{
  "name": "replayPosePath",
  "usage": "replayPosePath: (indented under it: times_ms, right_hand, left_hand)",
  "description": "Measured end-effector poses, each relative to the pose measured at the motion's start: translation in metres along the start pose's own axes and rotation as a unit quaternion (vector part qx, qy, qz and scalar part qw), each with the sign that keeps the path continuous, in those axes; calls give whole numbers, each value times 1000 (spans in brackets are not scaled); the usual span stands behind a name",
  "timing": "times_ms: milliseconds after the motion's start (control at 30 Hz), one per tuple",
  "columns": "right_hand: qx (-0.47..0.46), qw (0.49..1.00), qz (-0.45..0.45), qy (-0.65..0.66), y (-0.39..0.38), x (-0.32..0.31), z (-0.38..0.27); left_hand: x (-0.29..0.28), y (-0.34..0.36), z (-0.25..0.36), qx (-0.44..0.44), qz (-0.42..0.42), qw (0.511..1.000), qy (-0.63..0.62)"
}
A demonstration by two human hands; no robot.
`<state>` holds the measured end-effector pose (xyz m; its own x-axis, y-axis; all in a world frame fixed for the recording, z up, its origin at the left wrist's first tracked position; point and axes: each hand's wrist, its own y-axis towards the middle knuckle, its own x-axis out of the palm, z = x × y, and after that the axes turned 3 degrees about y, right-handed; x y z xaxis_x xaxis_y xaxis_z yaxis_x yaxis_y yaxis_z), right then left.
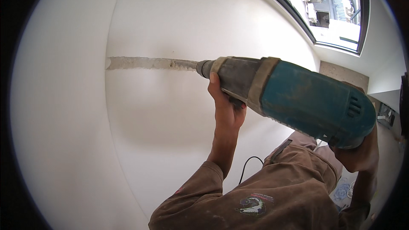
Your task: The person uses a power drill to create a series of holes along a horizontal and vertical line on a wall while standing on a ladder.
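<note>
White wall fills most of the view, with a rough groove running across it from the corner edge at the left. At the groove's right end is a big teal and dark grey power drill, held up against the wall. Its nose points left, along the groove; the long axis slopes gently down to the right, toward the bulky rear. Whether the bit touches the groove is hard to tell. A window sits at upper right, and a black cable loops beside the brown shirt. The drill's body hides part of the right hand, curled round the rear end. From below, forearm upright, the left hand grips the front underside, its thumb lying up along the nose.
</note>
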<state>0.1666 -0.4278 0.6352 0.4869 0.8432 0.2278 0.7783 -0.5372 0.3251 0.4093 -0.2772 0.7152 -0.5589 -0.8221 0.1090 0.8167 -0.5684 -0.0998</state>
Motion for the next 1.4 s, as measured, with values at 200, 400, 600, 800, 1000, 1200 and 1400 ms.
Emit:
replayPosePath:
  times_ms: [200, 400, 600, 800, 1000, 1200, 1400]
  right_hand:
    - [40, 974, 57, -214, -5, -1, -13]
    - [24, 959, 78, -273, 30, -7, -44]
    - [20, 978, 9, -207, 91, 0, -68]
    - [65, 982, -81, -160, 146, -15, -104]
    - [211, 894, -394, 12, 199, -70, -155]
    - [105, 989, -106, -13, 128, -57, -68]
    - [76, 994, 5, 74, -5, -4, 1]
  left_hand:
    - [22, 9, 17, 22, 57, 997, -43]
    - [17, 28, 32, 45, -4, 996, -77]
    - [10, 37, 44, 60, -36, 989, -133]
    - [42, 50, 56, 103, 29, 989, -101]
    - [56, 72, 74, 123, -2, 987, -107]
    - [61, 46, 39, 44, 40, 997, -41]
    - [-4, -5, -15, -50, 5, 999, 3]
